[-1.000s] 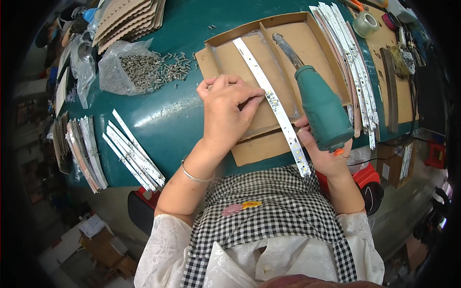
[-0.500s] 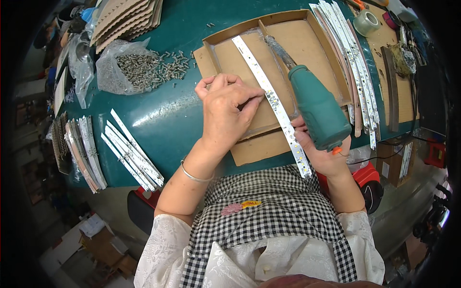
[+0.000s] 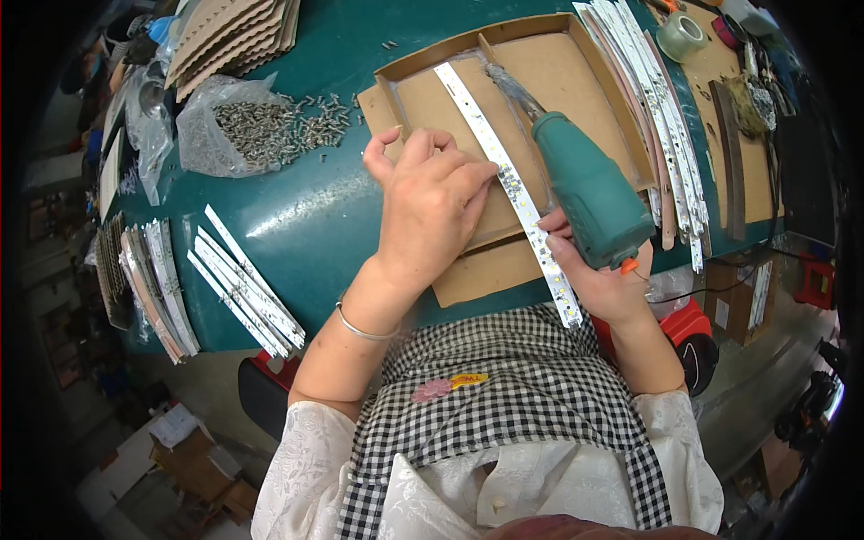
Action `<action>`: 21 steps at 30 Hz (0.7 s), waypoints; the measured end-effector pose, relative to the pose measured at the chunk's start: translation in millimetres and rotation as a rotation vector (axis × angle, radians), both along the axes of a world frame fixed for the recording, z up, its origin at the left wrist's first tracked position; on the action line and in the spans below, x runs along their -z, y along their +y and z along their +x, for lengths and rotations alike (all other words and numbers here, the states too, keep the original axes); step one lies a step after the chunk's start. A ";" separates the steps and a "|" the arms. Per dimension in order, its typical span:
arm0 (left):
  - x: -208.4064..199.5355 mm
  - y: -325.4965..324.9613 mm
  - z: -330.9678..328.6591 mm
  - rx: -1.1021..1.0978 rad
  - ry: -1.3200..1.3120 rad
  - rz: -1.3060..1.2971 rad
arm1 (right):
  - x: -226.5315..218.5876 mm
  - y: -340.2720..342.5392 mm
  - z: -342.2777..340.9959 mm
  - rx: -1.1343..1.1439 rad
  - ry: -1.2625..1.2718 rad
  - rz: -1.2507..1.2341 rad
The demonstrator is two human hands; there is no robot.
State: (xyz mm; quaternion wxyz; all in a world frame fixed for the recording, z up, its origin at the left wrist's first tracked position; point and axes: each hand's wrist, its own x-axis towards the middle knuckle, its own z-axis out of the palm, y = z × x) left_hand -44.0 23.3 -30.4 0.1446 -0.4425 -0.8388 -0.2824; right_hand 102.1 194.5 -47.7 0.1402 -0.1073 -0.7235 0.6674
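Observation:
A long white LED circuit strip (image 3: 482, 128) slants over a shallow cardboard tray (image 3: 432, 93). My left hand (image 3: 434, 193) is closed, thumb and forefinger together at the strip's left edge near its middle. Whatever may be in that pinch is hidden; the little finger sticks out. With thumb and forefinger, my right hand (image 3: 612, 290) grips the strip's lower part. Above that palm lies a green tool (image 3: 594, 184) with a metal shaft and an orange end piece. The tool covers my other right fingers, so whether they hold it cannot be seen.
Small metal pieces spill from a clear bag (image 3: 202, 135) on the green table (image 3: 306, 216). Corrugated cardboard sheets (image 3: 236, 40) stand behind it. More strips (image 3: 252, 292) lie at the left, and a strip stack (image 3: 661, 117) at the right. A tape roll (image 3: 681, 38) sits at the far right.
My left little finger has stretched out, and the left fingertips have edged slightly upward along the strip. My right hand, the strip and the green tool have shifted slightly up and left.

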 end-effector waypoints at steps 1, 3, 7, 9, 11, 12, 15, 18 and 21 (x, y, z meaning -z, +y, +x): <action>0.4 0.6 -0.7 0.005 0.003 -0.008 | -0.2 -0.2 0.0 0.001 -0.012 -0.010; 0.7 0.5 -3.8 0.014 -0.087 0.022 | -3.2 -0.4 -0.8 -0.017 0.020 -0.002; 4.8 -0.9 -2.4 -0.032 -0.254 0.132 | -6.6 7.5 12.0 -0.032 0.065 -0.072; 7.0 -1.3 -1.8 -0.023 -0.266 0.168 | -12.8 8.0 22.0 0.009 0.057 -0.192; 6.9 -1.1 -1.0 -0.016 -0.270 0.183 | -19.1 13.0 28.8 0.015 0.117 -0.293; 5.4 -0.3 -0.3 -0.014 -0.268 0.181 | -17.0 16.7 31.9 -0.008 0.158 -0.326; 7.8 -0.7 0.6 -0.005 -0.267 0.173 | -15.6 12.4 31.4 0.037 0.051 -0.330; 6.9 -2.1 1.5 0.004 -0.268 0.144 | -6.5 5.5 31.5 0.055 0.053 -0.190; 7.4 -3.1 1.7 0.014 -0.254 0.133 | 2.2 12.6 24.1 -0.020 0.232 -0.025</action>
